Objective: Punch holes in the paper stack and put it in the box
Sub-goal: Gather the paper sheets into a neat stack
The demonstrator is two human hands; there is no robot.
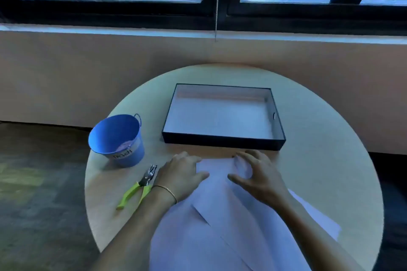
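I am resting my left hand (180, 174) and right hand (256, 174), both open and flat, on the top edge of the paper stack (220, 215), lower centre. The box (222, 142) is lying just above; the hole punch (141, 185) is sitting left of my left hand.

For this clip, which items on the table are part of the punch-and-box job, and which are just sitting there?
Part of the job:
paper stack, under both hands
hole punch, green handles, untouched
box, open, nothing inside

Just there:
blue bucket, beside the box, labelled; the writing is hard to read
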